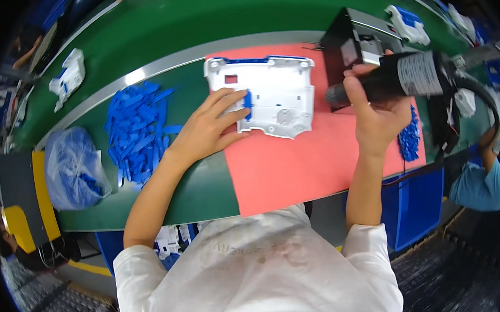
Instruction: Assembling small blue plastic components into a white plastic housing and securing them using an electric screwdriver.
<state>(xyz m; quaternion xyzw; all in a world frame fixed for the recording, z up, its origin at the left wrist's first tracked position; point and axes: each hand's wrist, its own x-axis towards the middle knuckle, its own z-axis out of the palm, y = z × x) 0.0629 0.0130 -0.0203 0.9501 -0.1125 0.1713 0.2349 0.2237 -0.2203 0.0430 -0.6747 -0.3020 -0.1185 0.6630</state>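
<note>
A white plastic housing point(275, 90) with a blue edge lies inner side up on a pink mat point(284, 171). Across its left part, a narrow blue strip point(248, 105) sits under the fingertips of my left hand point(208, 125). Those fingers are spread and rest on the strip and housing, not wrapped round them. My right hand point(378, 117) is closed round a thick black electric screwdriver point(387, 82), held nearly level above the mat's right side. Its dark nose points left, toward the housing but apart from it; whether a bit or screw sits there cannot be made out.
A black box-shaped machine point(355, 43) stands behind the screwdriver. Blue strips point(139, 131) are heaped left, beside a clear plastic bag point(76, 167). Small blue parts point(410, 137) lie right, above a blue bin point(415, 209). Another person point(485, 182) is at far right.
</note>
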